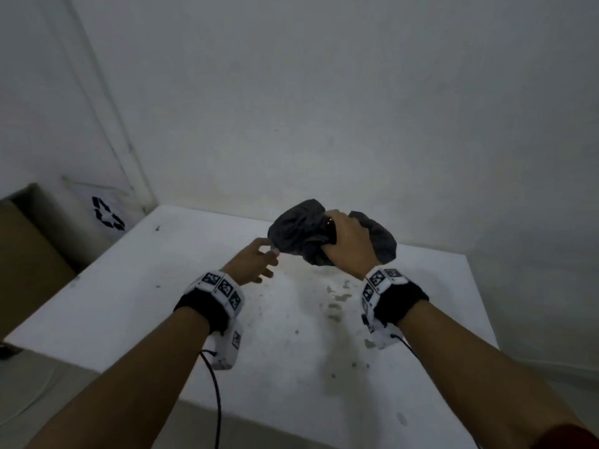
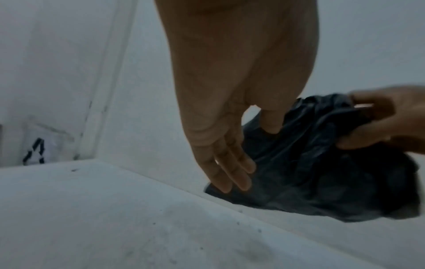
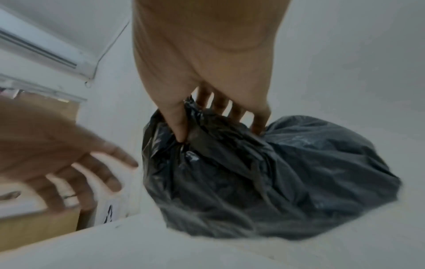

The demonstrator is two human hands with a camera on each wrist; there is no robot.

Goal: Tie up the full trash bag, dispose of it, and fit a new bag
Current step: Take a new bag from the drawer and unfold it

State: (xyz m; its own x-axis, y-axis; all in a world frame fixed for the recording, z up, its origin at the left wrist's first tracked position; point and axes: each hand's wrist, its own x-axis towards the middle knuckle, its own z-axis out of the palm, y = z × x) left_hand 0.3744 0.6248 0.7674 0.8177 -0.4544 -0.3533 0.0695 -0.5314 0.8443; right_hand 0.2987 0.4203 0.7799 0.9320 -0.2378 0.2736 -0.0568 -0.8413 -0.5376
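A crumpled black trash bag (image 1: 298, 233) (image 2: 322, 172) (image 3: 276, 182) is over the far part of the white table (image 1: 162, 303). Whether it rests on the table or hangs just above it is unclear. My right hand (image 1: 346, 241) (image 3: 218, 131) grips the bag's gathered top, thumb on one side and fingers curled over the other. My left hand (image 1: 259, 260) (image 2: 230, 163) is stretched out with straight, spread fingers at the bag's left edge. It holds nothing. Blur hides whether its fingertips touch the plastic.
A white bin with a black recycling symbol (image 1: 107, 215) stands in the corner, left of the table. A brown cardboard box (image 1: 26, 254) is beside it. The wall runs close behind the table. An air conditioner (image 3: 34, 41) hangs high on the left wall.
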